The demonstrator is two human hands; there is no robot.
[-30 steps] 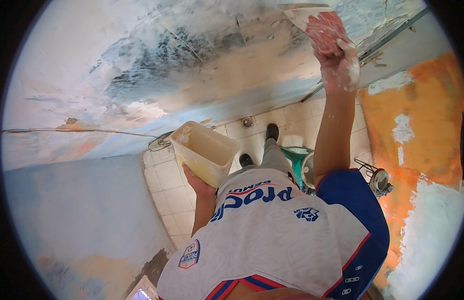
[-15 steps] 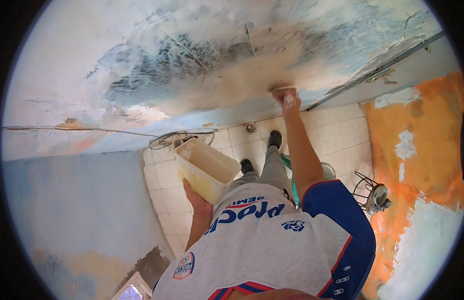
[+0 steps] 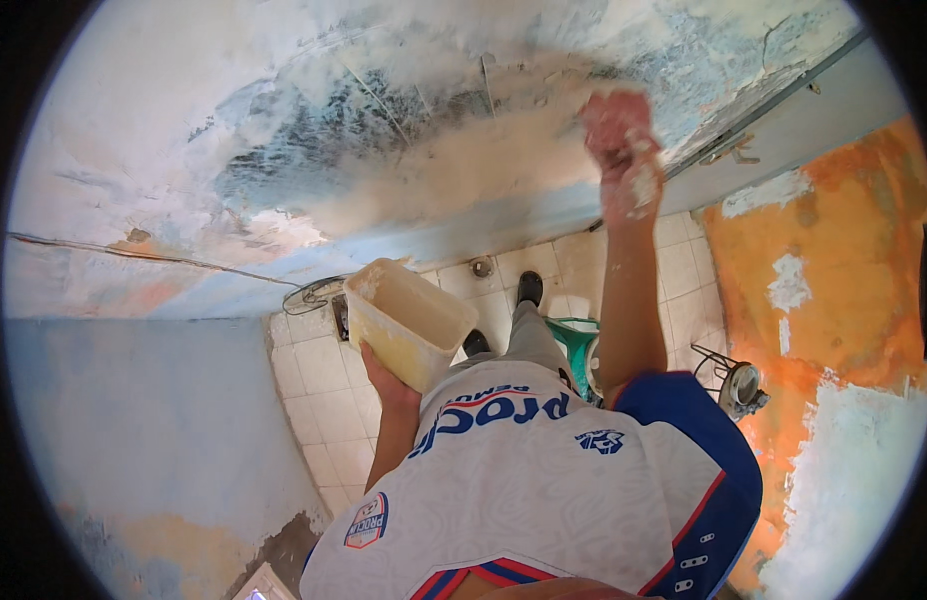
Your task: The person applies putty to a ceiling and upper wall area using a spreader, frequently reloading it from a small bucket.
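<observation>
I see the right hand [image 3: 629, 165] at the frame's upper right, fingers curled around a blurred red spreader [image 3: 616, 112]; whether it touches the stained wall [image 3: 324, 125], I cannot tell. The cream plastic tub [image 3: 392, 338] lies down-left of it, near centre, long axis slanting upper left to lower right. My nearer left hand [image 3: 392, 382] grips its side, fingers partly hidden.

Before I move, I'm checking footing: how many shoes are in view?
2: right shoe on the tiles; left shoe just right of the tub in the picture, partly hidden.
</observation>
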